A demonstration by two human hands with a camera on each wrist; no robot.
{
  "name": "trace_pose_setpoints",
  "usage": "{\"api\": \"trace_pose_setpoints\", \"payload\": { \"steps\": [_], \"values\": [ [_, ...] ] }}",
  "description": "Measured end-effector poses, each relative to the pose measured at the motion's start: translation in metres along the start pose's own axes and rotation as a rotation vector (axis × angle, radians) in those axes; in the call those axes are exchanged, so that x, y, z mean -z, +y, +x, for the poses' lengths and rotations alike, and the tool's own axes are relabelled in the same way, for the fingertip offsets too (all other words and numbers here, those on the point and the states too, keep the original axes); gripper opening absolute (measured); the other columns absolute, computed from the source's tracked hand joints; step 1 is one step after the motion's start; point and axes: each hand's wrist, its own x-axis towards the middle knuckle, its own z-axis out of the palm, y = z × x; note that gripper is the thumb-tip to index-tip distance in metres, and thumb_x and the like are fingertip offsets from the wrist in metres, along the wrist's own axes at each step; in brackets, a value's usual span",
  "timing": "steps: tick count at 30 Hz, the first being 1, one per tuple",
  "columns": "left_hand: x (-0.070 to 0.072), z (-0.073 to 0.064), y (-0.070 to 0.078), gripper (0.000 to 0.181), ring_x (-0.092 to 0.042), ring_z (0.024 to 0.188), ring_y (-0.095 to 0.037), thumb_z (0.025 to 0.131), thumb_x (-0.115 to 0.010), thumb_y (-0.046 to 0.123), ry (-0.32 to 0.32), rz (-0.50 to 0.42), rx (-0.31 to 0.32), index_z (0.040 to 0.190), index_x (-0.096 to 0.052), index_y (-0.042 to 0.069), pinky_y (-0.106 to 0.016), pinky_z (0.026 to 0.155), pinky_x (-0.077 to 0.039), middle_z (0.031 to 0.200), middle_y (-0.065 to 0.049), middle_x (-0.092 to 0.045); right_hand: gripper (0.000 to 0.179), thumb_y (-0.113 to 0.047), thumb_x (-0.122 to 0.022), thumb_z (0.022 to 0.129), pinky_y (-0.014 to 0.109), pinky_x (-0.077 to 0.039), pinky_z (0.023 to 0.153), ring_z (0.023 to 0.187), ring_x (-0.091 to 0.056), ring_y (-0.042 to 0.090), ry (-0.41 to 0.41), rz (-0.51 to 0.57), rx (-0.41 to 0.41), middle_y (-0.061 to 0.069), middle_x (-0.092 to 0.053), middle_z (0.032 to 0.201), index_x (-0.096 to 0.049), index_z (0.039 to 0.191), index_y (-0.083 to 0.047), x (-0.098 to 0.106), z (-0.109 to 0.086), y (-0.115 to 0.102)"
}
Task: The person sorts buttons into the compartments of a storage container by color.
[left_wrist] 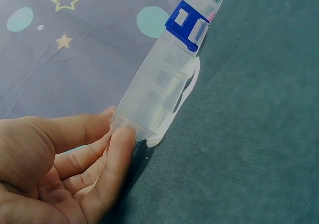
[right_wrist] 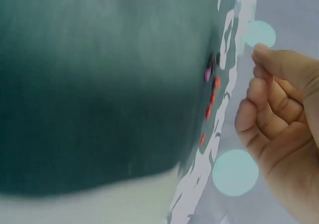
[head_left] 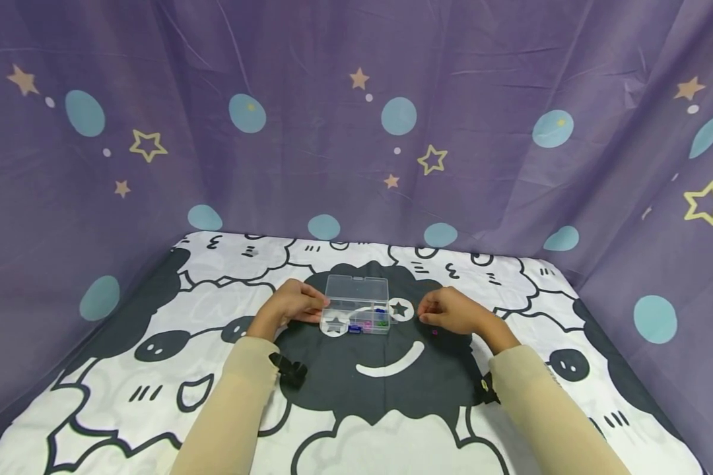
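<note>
A clear plastic compartment box [head_left: 365, 324] sits on the dark sheep print with its lid [head_left: 356, 288] raised at the back. Small blue, pink and green pieces lie in its right-hand compartments, and a blue latch [left_wrist: 187, 26] is on its front. My left hand [head_left: 296, 301] pinches the box's left end between thumb and fingers. To the right of the box, my right hand [head_left: 451, 310] hovers above the cloth, fingers curled and thumb near the index fingertip; I cannot tell whether something tiny is between them. Several red beads [right_wrist: 208, 112] and a purple bead [right_wrist: 207, 74] lie on the cloth nearby.
A white cloth [head_left: 214, 422] with cartoon sheep covers the table. Behind it and along both sides hangs a purple curtain [head_left: 309, 171] with stars and blue dots. Dark straps with small devices [head_left: 289, 371] are around both sleeved wrists.
</note>
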Motion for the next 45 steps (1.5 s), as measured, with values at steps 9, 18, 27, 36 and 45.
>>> {"api": "trace_pose_setpoints", "payload": {
  "steps": [9, 18, 27, 36, 45],
  "values": [
    [-0.001, 0.000, 0.000, 0.018, -0.072, 0.066, -0.017, 0.094, -0.073, 0.001, -0.001, 0.003, -0.003, 0.110, -0.074, -0.006, -0.031, 0.067, -0.066, 0.092, -0.017, -0.071, 0.003, -0.009, -0.075, 0.094, 0.021, -0.048, 0.058, 0.065, -0.055, 0.004, -0.054, -0.057, -0.031, -0.007, -0.070, 0.078, -0.076, 0.091, -0.007, 0.013, -0.013, 0.014],
    [0.001, 0.001, 0.001, 0.018, -0.073, 0.069, -0.018, 0.094, -0.073, 0.003, 0.004, 0.012, 0.004, 0.110, -0.074, -0.006, -0.032, 0.068, -0.066, 0.092, -0.016, -0.070, 0.003, -0.006, -0.077, 0.090, 0.021, -0.049, 0.058, 0.066, -0.057, 0.005, -0.111, -0.040, -0.046, -0.008, -0.069, 0.076, -0.075, 0.088, -0.006, 0.013, -0.015, 0.023],
    [0.001, 0.001, 0.000, 0.019, -0.072, 0.067, -0.017, 0.095, -0.072, 0.001, -0.010, 0.001, 0.007, 0.111, -0.073, -0.008, -0.031, 0.067, -0.066, 0.089, -0.015, -0.069, 0.007, -0.003, -0.078, 0.088, 0.020, -0.049, 0.058, 0.064, -0.056, 0.003, -0.153, -0.004, -0.046, -0.007, -0.069, 0.073, -0.073, 0.088, -0.008, 0.007, -0.014, 0.025],
    [0.001, 0.001, 0.001, 0.023, -0.072, 0.069, -0.017, 0.095, -0.072, 0.001, -0.026, -0.001, -0.014, 0.115, -0.072, -0.009, -0.032, 0.069, -0.066, 0.098, -0.017, -0.071, 0.009, -0.002, -0.076, 0.089, 0.019, -0.045, 0.055, 0.061, -0.054, 0.003, -0.172, -0.030, -0.059, -0.008, -0.065, 0.070, -0.073, 0.084, -0.008, 0.008, -0.014, 0.020],
    [0.001, 0.000, 0.001, 0.024, -0.072, 0.068, -0.017, 0.094, -0.074, 0.002, -0.023, -0.005, -0.008, 0.115, -0.072, -0.010, -0.032, 0.068, -0.066, 0.090, -0.015, -0.068, 0.012, 0.002, -0.067, 0.091, 0.018, -0.039, 0.052, 0.058, -0.049, 0.003, -0.172, -0.022, -0.037, -0.011, -0.057, 0.067, -0.069, 0.083, -0.007, 0.005, -0.013, 0.022]
  ]
}}
